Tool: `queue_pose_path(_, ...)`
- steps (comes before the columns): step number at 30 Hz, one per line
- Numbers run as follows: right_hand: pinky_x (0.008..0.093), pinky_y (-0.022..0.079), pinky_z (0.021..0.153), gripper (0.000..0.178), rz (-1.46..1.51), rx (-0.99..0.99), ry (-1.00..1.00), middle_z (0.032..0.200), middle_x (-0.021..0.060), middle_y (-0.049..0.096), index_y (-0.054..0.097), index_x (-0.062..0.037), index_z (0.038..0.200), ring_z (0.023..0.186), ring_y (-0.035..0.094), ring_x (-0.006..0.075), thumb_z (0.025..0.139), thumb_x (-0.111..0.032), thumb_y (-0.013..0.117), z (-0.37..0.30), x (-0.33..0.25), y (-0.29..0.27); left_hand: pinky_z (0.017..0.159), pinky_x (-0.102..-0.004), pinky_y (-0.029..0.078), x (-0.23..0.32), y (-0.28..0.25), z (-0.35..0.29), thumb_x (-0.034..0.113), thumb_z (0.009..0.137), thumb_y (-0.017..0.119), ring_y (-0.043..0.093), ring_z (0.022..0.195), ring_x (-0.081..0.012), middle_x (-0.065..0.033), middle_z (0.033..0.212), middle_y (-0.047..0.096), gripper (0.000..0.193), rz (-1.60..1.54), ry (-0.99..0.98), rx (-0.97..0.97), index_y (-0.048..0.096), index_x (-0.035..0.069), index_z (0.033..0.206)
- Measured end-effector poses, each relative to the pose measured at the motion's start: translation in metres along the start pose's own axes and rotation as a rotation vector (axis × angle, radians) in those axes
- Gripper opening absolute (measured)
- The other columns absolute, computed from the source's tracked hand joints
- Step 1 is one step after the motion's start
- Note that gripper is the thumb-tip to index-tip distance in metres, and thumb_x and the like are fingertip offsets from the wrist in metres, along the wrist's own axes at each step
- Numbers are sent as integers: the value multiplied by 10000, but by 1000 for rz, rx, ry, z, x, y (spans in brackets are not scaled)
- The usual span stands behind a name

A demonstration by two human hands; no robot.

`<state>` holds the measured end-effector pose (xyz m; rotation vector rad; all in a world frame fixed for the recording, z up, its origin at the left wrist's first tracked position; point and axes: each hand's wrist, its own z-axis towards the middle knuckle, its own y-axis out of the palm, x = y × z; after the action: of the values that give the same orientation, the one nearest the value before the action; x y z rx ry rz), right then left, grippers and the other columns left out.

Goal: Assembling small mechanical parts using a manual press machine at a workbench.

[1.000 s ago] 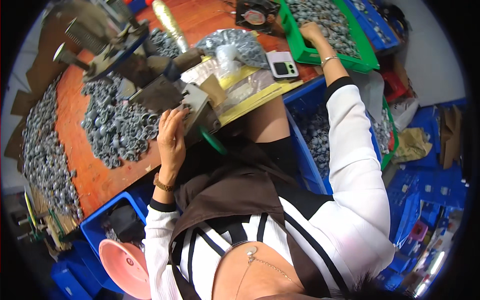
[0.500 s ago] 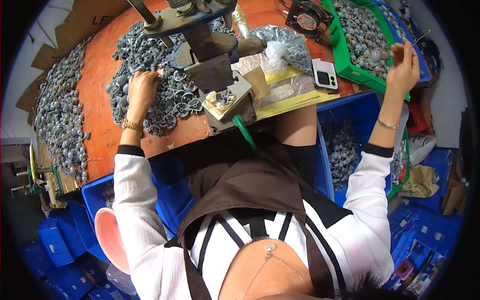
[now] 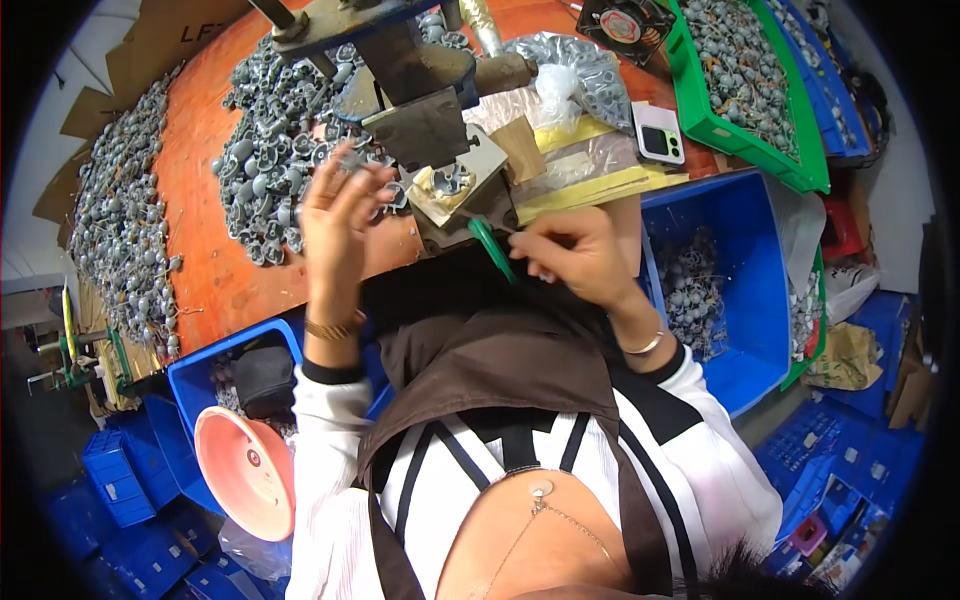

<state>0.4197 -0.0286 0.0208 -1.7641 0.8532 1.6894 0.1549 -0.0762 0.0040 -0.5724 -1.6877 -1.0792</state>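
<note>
My left hand (image 3: 338, 220) is raised beside the pile of grey cup-shaped plastic parts (image 3: 270, 165), smeared by motion. Its fingers are bent around what looks like a grey plastic part (image 3: 350, 160). In front of the bench press (image 3: 415, 125), my right hand (image 3: 580, 258) is closed in a pinch. A thin wire piece (image 3: 506, 228) seems to stick out from its fingertips towards the press; the rest is hidden by the fingers. A grey part (image 3: 455, 182) sits in the pale fixture (image 3: 437, 200) under the press head. A green strip (image 3: 490, 248) hangs off the press base.
Small wired grey pieces are heaped at the table's left (image 3: 120, 220) and fill a green tray (image 3: 745, 85). A phone (image 3: 657, 135), plastic bags (image 3: 580, 85) and a fan (image 3: 628, 25) lie behind. Blue bins (image 3: 740, 300) and a pink bowl (image 3: 225, 440) stand below the table edge.
My right hand has come from the green tray to the front of the press. My left hand has lifted off the grey pile and moved right, towards the press.
</note>
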Motion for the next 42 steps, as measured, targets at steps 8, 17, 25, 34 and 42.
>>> queue_pose_path(8,207,342,472,262,-164,39,-199,557,-19,546,578,-7,651,519,469,20,881,-118,638,19,27,35,1041,-404,447,-35,34,-44,150,998,433,481,1245,-338,-209,1300,483,377,-508,-222,-88,376,-6,1337)
queue_pose_path(17,209,357,482,243,-246,96,-160,559,-13,552,582,3,660,522,479,27,874,-100,632,11,24,36,1068,-451,410,-40,41,-49,183,1007,431,477,1254,-313,-164,1313,496,347,-424,-108,-23,420,21,1314)
queue_pose_path(25,205,387,509,220,-167,23,-219,622,-4,578,616,5,729,564,516,37,898,-136,626,21,35,40,1074,-470,398,-47,36,-54,165,986,470,498,1226,-301,-166,1255,548,349,-811,-312,-45,457,-5,1290)
queue_pose_path(34,204,395,506,172,-303,76,-231,618,2,594,649,5,805,556,525,36,912,-117,594,19,29,45,1083,-440,373,-37,48,-64,132,969,482,506,1212,-315,-187,1264,545,317,-834,-207,-136,476,-5,1255)
queue_pose_path(42,181,382,430,212,577,-149,352,692,24,610,626,-48,1015,495,518,73,943,-240,569,19,23,25,1059,-463,365,-22,38,-62,0,724,650,534,1202,-322,-134,1231,599,342,988,943,-477,688,96,1051)
